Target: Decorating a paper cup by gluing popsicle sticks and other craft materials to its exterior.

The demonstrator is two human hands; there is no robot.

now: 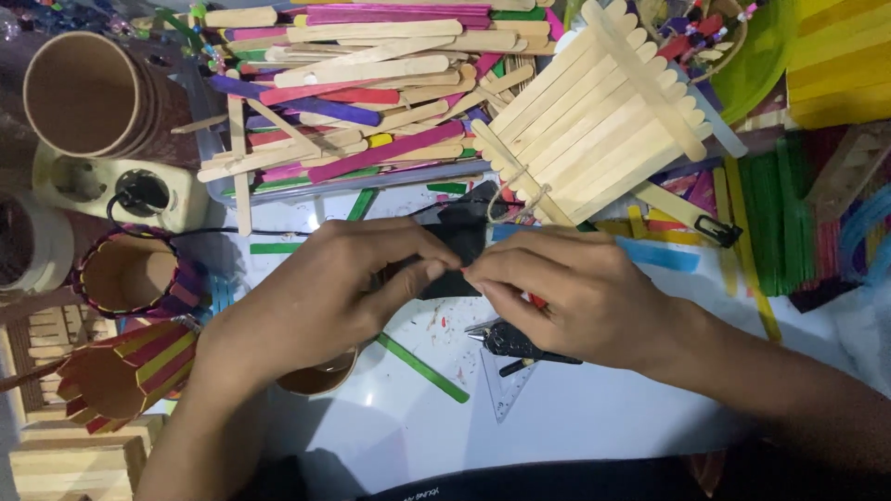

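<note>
My left hand (334, 288) and my right hand (575, 292) meet over the middle of the white table (575, 417). Both grip a small black object (459, 243) that lies between them; the fingertips of the two hands touch at its right side. A little red shows under my right fingers. Most of the black object is hidden by my hands. Just beyond it lies a panel of plain wooden craft sticks (594, 121), tilted. A black-handled tool (515, 345) rests on a clear set square (506, 385) below my right hand.
A tray of coloured and plain craft sticks (362, 93) fills the back. Stacked paper cups (88, 97), a power strip (121, 190) and stick-covered cups (130, 274) stand left. Green and yellow sticks (780, 213) lie right. A green stick (422, 368) lies near me.
</note>
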